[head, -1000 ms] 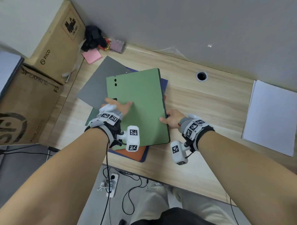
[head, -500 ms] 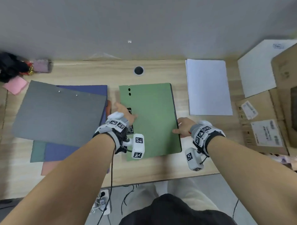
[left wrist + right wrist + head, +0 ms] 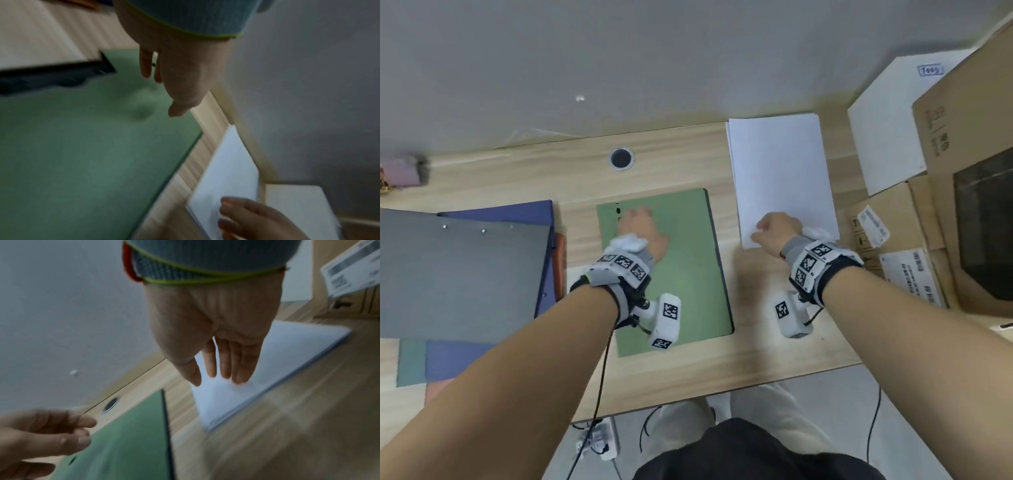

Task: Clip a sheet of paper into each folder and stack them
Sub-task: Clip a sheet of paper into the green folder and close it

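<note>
A closed green folder (image 3: pixel 688 267) lies flat on the desk, its dark spine to the right. My left hand (image 3: pixel 640 226) hovers over its far left corner near the two holes, fingers relaxed and holding nothing; the left wrist view, where the green folder (image 3: pixel 82 154) is blurred, does not show whether it touches. My right hand (image 3: pixel 774 228) is over the near left corner of the white paper stack (image 3: pixel 780 164), fingers straight (image 3: pixel 224 369) just above the sheets (image 3: pixel 277 361). A grey folder (image 3: pixel 458 274) tops a pile of blue, orange and green ones at the left.
A round cable hole (image 3: pixel 621 158) sits behind the green folder. Cardboard boxes (image 3: pixel 962 144) and a white box (image 3: pixel 887 120) crowd the right end of the desk. Bare wood runs along the front edge (image 3: pixel 688 383). The grey wall is close behind.
The green folder went from the pile to the bare desk on its right. My right hand left its spine edge and reached over to the paper. My left hand slid toward the folder's far left corner.
</note>
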Available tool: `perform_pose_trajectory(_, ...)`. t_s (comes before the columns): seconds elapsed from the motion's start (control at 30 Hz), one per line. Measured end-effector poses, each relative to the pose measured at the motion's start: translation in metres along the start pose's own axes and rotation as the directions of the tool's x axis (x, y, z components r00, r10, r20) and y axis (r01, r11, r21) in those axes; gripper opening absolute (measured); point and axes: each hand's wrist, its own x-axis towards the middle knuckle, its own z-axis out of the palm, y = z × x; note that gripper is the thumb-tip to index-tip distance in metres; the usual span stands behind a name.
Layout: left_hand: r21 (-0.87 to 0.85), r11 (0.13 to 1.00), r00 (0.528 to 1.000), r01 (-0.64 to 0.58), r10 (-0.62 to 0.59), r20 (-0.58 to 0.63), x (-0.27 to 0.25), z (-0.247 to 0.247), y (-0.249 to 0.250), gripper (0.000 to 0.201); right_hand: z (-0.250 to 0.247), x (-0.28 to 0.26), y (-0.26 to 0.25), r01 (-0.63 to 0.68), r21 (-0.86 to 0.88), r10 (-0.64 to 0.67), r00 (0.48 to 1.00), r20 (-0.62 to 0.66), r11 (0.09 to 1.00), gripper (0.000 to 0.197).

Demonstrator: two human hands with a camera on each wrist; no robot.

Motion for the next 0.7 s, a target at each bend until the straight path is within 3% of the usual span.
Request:
perform_pose_trajectory(0.1, -0.119, 0.973, 0.966, -0.196, 0.213, 0.148, -0.008, 0.018, 0.055, 0.046, -0.02, 0.019, 0.025, -0.056, 0.07, 0.062, 0.995, -0.075, 0.996, 0.053)
perform_pose_trajectory(0.23, -0.169, 0.96, 0.923, -0.224, 0.265, 0.279, -0.012, 0.055, 0.11, 0.056, -0.026, 0.034, 0.048, -0.083, 0.009, 0.083, 0.997, -0.008, 0.997, 0.061)
perform_pose_trajectory(0.37, -0.164, 0.981, 0.928, -0.102, 0.153, 0.339, -0.006, 0.08, 0.13, 0.064, -0.021, 0.039, 0.054, -0.061, -0.036, 0.061, 0.998, 0.014, 0.997, 0.054)
perform_pose_trajectory(0.5, -0.198, 0.98, 0.943, 0.033, 0.035, 0.33, 0.001, 0.089, 0.135, 0.064, -0.024, 0.043, 0.061, -0.06, 0.02, 0.059, 0.997, 0.046, 0.998, 0.059)
perform_pose_trajectory(0.7, -0.182, 0.982, 0.946, 0.054, 0.008, 0.324, 0.006, 0.092, 0.141, 0.05, -0.028, 0.048, 0.062, -0.083, 0.049, 0.081, 0.996, 0.041, 0.995, 0.057)
